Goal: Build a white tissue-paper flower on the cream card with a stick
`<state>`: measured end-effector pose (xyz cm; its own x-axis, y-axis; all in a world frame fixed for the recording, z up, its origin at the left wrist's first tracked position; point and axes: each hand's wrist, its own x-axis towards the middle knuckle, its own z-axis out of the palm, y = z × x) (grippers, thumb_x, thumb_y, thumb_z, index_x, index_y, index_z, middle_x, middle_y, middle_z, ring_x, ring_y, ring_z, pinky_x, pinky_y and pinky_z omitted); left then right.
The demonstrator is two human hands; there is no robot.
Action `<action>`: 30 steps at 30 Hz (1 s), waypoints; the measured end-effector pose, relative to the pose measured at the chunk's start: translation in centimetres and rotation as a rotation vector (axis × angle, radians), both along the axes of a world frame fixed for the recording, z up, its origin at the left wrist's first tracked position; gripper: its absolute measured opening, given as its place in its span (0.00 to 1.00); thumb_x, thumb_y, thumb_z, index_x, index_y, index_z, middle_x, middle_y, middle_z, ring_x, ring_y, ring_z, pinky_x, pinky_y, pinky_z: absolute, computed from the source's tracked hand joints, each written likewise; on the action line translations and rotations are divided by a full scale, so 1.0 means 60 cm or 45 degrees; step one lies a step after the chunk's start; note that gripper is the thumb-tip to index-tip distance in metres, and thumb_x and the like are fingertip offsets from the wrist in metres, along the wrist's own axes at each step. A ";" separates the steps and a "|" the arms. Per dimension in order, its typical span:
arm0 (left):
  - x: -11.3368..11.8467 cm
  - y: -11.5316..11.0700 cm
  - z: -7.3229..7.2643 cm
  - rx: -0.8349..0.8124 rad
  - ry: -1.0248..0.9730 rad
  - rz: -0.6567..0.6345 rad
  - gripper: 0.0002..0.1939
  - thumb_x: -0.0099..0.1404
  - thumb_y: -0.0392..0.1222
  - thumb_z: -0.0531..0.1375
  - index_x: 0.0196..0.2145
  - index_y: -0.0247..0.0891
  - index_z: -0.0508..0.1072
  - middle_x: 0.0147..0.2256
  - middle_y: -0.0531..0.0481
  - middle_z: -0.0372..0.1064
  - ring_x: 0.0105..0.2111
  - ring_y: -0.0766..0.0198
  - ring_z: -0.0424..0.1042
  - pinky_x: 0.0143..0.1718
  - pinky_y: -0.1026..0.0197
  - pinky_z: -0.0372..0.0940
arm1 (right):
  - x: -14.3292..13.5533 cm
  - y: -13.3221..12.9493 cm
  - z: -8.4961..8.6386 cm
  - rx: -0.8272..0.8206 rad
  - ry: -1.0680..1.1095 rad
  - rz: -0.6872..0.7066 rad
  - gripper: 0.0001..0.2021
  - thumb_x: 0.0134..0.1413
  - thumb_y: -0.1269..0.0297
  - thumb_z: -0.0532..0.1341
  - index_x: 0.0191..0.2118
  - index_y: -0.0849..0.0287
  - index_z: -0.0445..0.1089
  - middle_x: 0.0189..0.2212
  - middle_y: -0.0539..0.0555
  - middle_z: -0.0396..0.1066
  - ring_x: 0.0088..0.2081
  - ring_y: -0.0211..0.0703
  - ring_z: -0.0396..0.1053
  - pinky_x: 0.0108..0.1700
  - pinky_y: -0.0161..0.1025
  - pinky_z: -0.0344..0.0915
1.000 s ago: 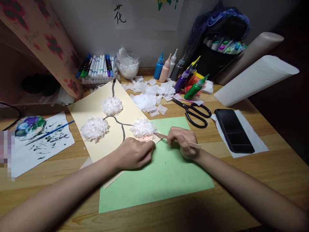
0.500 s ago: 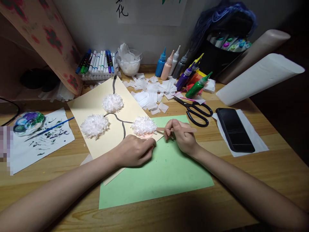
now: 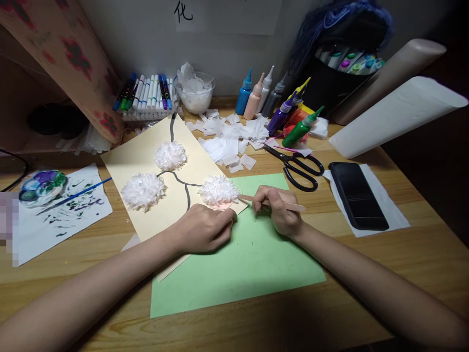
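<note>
- My right hand [image 3: 280,215] has its grip closed around a thin wooden stick [image 3: 289,205], pinched between thumb and fingers just right of centre frame.
- The stick's long axis runs nearly level across the frame. Its tip points left and meets the right edge of the nearest tissue flower [image 3: 218,190], so the flower lies directly left of the grip, just beside it.
- My left hand [image 3: 205,230] is loosely curled, grasping nothing I can make out. It presses down on the cream card [image 3: 142,156] right below that flower, fingertips near its lower rim, and is about as near to the flower as the right.
- A pinkish patch shows under the flower's lower edge; I cannot tell whether it is glue or paint.
- Two more tissue flowers [image 3: 143,191] sit further left on the card along a painted grey branch [image 3: 186,195].
- A green sheet [image 3: 242,264] lies under both hands on the counter [image 3: 421,264].
- Scissors [image 3: 298,168] and cut tissue squares [image 3: 229,142] lie beyond, upper centre.
- The left fingertips are hidden beneath the hand.
</note>
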<state>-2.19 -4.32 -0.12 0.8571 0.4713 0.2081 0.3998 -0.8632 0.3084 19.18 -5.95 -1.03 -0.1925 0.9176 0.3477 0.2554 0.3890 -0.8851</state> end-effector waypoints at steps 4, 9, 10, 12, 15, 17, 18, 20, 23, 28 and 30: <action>0.001 0.001 0.003 0.002 -0.005 -0.009 0.08 0.63 0.36 0.48 0.36 0.37 0.66 0.19 0.56 0.68 0.18 0.67 0.67 0.18 0.64 0.56 | -0.006 0.008 0.007 0.020 -0.147 0.058 0.22 0.66 0.61 0.42 0.22 0.58 0.61 0.20 0.49 0.62 0.24 0.34 0.60 0.30 0.35 0.57; 0.001 0.000 0.005 0.006 -0.031 -0.015 0.07 0.63 0.36 0.48 0.36 0.37 0.65 0.20 0.56 0.69 0.18 0.68 0.67 0.19 0.65 0.56 | -0.008 0.019 0.033 0.028 -0.231 0.142 0.21 0.66 0.61 0.44 0.22 0.58 0.60 0.19 0.48 0.61 0.23 0.33 0.60 0.29 0.34 0.58; 0.000 0.000 0.005 0.006 -0.032 -0.010 0.08 0.63 0.36 0.48 0.36 0.37 0.66 0.20 0.56 0.69 0.18 0.68 0.67 0.19 0.65 0.56 | -0.003 0.022 0.039 0.039 -0.213 0.149 0.22 0.66 0.61 0.44 0.22 0.59 0.61 0.19 0.48 0.62 0.22 0.33 0.60 0.28 0.34 0.58; 0.000 0.000 0.004 0.002 -0.028 0.000 0.08 0.63 0.36 0.48 0.37 0.37 0.66 0.19 0.56 0.68 0.17 0.68 0.66 0.19 0.65 0.56 | 0.010 0.029 0.048 0.061 -0.132 0.082 0.23 0.65 0.59 0.44 0.20 0.59 0.62 0.17 0.48 0.62 0.20 0.33 0.60 0.26 0.34 0.57; 0.000 0.000 0.004 -0.011 -0.024 0.001 0.08 0.63 0.36 0.48 0.37 0.37 0.66 0.18 0.57 0.66 0.17 0.68 0.65 0.19 0.65 0.55 | 0.033 0.047 0.051 0.063 -0.161 -0.187 0.17 0.62 0.58 0.51 0.24 0.58 0.65 0.20 0.49 0.67 0.23 0.35 0.65 0.28 0.34 0.60; 0.000 0.000 0.003 -0.011 -0.035 -0.003 0.08 0.63 0.35 0.48 0.37 0.37 0.66 0.18 0.57 0.66 0.17 0.68 0.64 0.19 0.65 0.55 | 0.042 0.065 0.043 0.040 -0.332 -0.266 0.07 0.54 0.60 0.60 0.32 0.58 0.67 0.29 0.51 0.72 0.30 0.38 0.70 0.32 0.34 0.63; 0.000 0.000 0.003 -0.010 -0.038 -0.004 0.08 0.63 0.35 0.48 0.36 0.37 0.66 0.18 0.57 0.66 0.17 0.68 0.64 0.19 0.65 0.56 | 0.044 0.074 0.037 0.032 -0.383 -0.255 0.07 0.51 0.62 0.63 0.35 0.58 0.67 0.33 0.52 0.73 0.32 0.39 0.72 0.34 0.35 0.64; 0.000 0.000 0.002 -0.009 -0.038 -0.004 0.08 0.63 0.35 0.48 0.37 0.37 0.66 0.19 0.57 0.66 0.17 0.68 0.64 0.19 0.65 0.56 | 0.044 0.090 0.021 0.038 -0.469 -0.220 0.08 0.50 0.65 0.63 0.37 0.58 0.66 0.35 0.53 0.73 0.33 0.41 0.73 0.35 0.36 0.66; 0.000 0.000 0.001 -0.013 -0.019 0.002 0.09 0.64 0.36 0.47 0.37 0.37 0.66 0.18 0.57 0.66 0.17 0.68 0.65 0.18 0.65 0.56 | 0.041 0.101 0.004 0.163 -0.582 -0.275 0.02 0.51 0.69 0.60 0.33 0.58 0.66 0.31 0.53 0.72 0.33 0.42 0.72 0.35 0.37 0.65; 0.000 0.001 0.002 -0.012 -0.016 0.000 0.09 0.64 0.36 0.47 0.37 0.37 0.66 0.18 0.56 0.67 0.17 0.68 0.65 0.19 0.65 0.56 | 0.042 0.080 0.016 0.143 -0.416 -0.409 0.02 0.51 0.69 0.61 0.31 0.57 0.65 0.30 0.52 0.72 0.32 0.41 0.71 0.36 0.37 0.65; 0.000 0.001 0.003 -0.013 -0.021 0.002 0.09 0.64 0.35 0.47 0.37 0.37 0.66 0.18 0.56 0.67 0.17 0.68 0.65 0.19 0.65 0.56 | 0.045 0.062 0.026 0.050 -0.240 -0.392 0.05 0.50 0.66 0.63 0.31 0.57 0.65 0.30 0.51 0.71 0.33 0.41 0.71 0.36 0.37 0.65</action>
<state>-2.19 -4.27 0.04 0.8528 0.4748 0.2177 0.3959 -0.8594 0.3235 21.90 -2.24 0.55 0.0268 0.9292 0.3685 0.5231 0.3011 -0.7973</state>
